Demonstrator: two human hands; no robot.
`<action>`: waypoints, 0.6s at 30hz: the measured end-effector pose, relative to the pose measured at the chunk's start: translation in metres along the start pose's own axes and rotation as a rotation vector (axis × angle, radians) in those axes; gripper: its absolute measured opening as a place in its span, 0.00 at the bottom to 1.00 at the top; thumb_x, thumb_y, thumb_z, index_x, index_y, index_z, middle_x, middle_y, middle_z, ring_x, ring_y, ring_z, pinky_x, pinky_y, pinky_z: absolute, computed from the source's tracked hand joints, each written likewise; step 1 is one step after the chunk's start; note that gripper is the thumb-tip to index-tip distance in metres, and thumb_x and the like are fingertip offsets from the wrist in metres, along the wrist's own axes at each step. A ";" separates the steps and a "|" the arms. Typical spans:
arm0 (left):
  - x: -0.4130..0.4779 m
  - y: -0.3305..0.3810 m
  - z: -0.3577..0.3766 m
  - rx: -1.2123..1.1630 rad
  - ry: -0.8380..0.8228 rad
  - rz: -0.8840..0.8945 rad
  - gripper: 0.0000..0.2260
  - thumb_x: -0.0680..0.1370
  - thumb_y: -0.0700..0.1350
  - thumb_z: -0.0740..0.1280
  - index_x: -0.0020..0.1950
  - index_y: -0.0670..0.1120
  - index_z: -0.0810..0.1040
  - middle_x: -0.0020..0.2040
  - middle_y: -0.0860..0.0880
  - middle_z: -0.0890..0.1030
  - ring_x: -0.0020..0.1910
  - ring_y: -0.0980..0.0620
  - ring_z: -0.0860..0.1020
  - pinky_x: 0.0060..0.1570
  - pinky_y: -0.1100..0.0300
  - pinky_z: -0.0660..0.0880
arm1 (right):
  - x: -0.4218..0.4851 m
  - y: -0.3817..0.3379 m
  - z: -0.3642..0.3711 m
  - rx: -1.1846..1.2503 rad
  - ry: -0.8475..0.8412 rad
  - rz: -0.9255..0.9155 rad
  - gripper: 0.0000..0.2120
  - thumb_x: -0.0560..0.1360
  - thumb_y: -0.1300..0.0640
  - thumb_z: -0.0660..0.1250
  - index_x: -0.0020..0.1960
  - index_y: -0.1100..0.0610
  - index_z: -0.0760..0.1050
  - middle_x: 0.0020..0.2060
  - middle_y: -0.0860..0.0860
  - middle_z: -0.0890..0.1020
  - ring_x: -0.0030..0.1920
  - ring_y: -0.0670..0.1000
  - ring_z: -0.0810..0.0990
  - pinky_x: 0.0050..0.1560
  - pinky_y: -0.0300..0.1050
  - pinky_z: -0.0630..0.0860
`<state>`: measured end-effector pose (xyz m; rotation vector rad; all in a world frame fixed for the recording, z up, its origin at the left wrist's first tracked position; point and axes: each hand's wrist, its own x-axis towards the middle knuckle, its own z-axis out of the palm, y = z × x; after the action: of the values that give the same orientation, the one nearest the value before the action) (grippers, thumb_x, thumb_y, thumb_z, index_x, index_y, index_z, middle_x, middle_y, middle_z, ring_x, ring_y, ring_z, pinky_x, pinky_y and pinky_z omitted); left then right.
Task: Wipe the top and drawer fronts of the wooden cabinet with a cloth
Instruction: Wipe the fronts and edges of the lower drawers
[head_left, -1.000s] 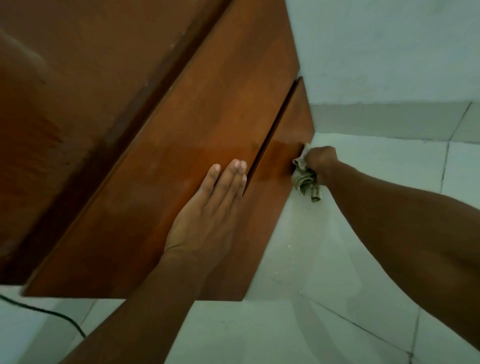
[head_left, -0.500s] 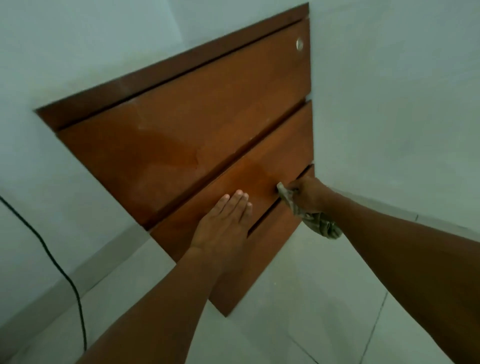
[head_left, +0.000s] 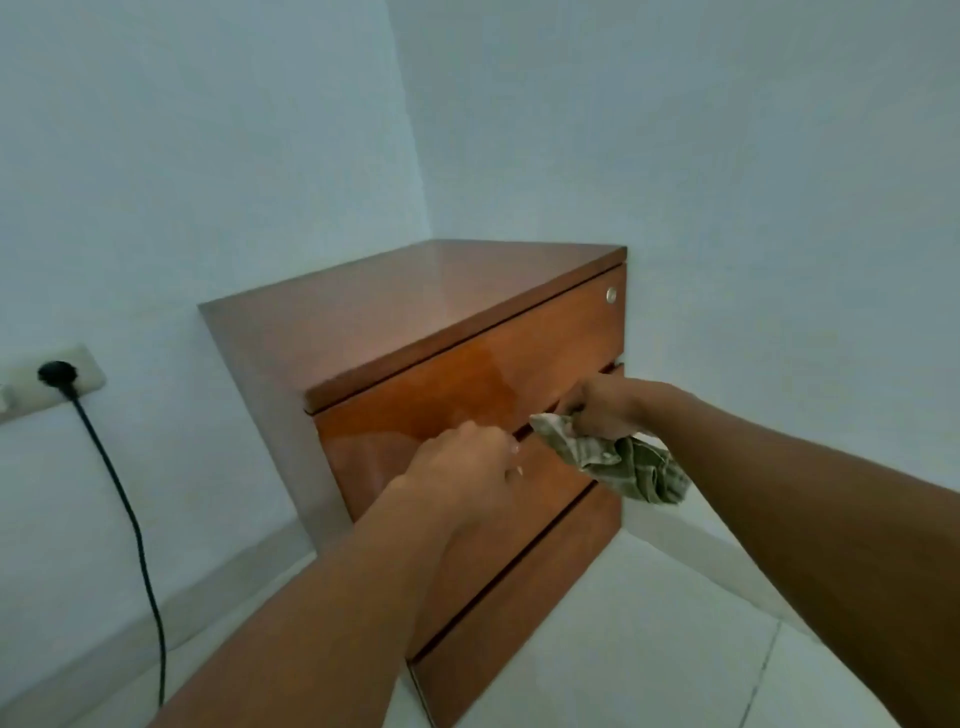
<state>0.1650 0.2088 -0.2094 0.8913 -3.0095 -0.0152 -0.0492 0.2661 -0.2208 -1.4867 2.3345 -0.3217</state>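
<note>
The wooden cabinet (head_left: 415, 306) stands in a room corner, its glossy top and three drawer fronts in view. A small round lock (head_left: 611, 295) sits on the top drawer (head_left: 467, 384). My right hand (head_left: 605, 405) grips a crumpled grey-green cloth (head_left: 623, 460) in front of the gap under the top drawer, and most of the cloth hangs down over the middle drawer. My left hand (head_left: 467, 462) is curled with its fingertips at the same gap, left of the cloth. The lower drawer fronts are partly hidden by my arms.
A wall socket (head_left: 57, 376) with a black plug and a cable (head_left: 130, 519) hanging to the floor is on the left wall. White tiled floor (head_left: 649, 623) lies in front and to the right. Walls close in behind and to the right of the cabinet.
My view has pulled back and up, so the cabinet top now shows. My left hand went from flat on the middle drawer to curled at the upper gap. My right hand rose with the cloth.
</note>
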 end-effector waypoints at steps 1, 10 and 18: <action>0.000 0.001 -0.017 -0.060 -0.008 -0.030 0.17 0.80 0.55 0.62 0.67 0.53 0.77 0.60 0.48 0.80 0.59 0.43 0.79 0.58 0.47 0.78 | -0.004 -0.006 -0.015 0.001 -0.009 -0.002 0.09 0.78 0.59 0.65 0.46 0.49 0.82 0.44 0.51 0.84 0.46 0.52 0.81 0.46 0.45 0.77; 0.009 -0.023 -0.232 -0.393 -0.223 -0.229 0.18 0.78 0.56 0.64 0.64 0.50 0.79 0.66 0.50 0.79 0.63 0.46 0.78 0.65 0.47 0.74 | -0.042 -0.102 -0.221 0.024 -0.122 0.004 0.12 0.78 0.58 0.67 0.49 0.41 0.83 0.44 0.47 0.85 0.47 0.51 0.84 0.50 0.50 0.82; 0.011 -0.008 -0.415 -0.414 -0.385 -0.304 0.24 0.81 0.56 0.62 0.76 0.50 0.70 0.72 0.48 0.74 0.71 0.45 0.72 0.70 0.45 0.69 | -0.081 -0.166 -0.395 0.128 -0.201 0.011 0.13 0.78 0.59 0.67 0.57 0.46 0.83 0.49 0.48 0.84 0.50 0.51 0.82 0.52 0.49 0.79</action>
<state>0.1624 0.1924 0.2054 1.4054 -2.9588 -0.8655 -0.0429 0.2698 0.2152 -1.3780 2.1231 -0.2985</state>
